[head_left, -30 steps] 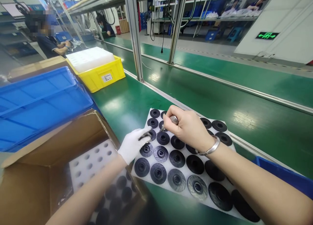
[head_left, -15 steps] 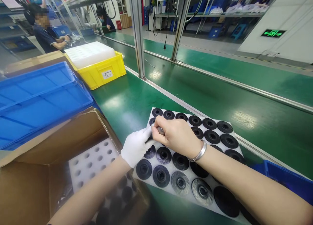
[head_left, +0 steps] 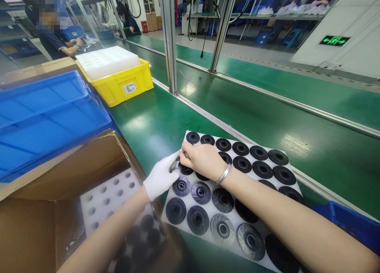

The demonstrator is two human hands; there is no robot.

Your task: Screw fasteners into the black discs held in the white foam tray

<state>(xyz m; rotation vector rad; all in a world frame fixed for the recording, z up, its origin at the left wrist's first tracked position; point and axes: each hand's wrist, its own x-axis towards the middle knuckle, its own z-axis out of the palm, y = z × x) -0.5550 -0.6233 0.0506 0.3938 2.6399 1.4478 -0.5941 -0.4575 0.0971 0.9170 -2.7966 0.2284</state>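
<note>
A white foam tray [head_left: 204,227] bearing rows of round black discs [head_left: 198,220] lies on the green table [head_left: 148,134]. Over its left part, my left hand [head_left: 162,176], in a white glove, has its thumb and fingers closed around something dark, mostly hidden. Bare and with a metal bracelet at the wrist, my right hand [head_left: 202,160] meets the left fingertips in a pinch; whatever it holds is too small and covered to make out. Some discs in the tray are hidden under the right hand and forearm.
An open cardboard box [head_left: 32,221] with white foam and dark discs stands at the left. Behind it are blue crates [head_left: 44,118] and a yellow crate [head_left: 118,88] holding white foam. A blue bin [head_left: 353,225] is at right. A person [head_left: 55,35] sits far left.
Both hands have shifted slightly left, still fingertip to fingertip. The tray appears a little further right and the view has shifted slightly.
</note>
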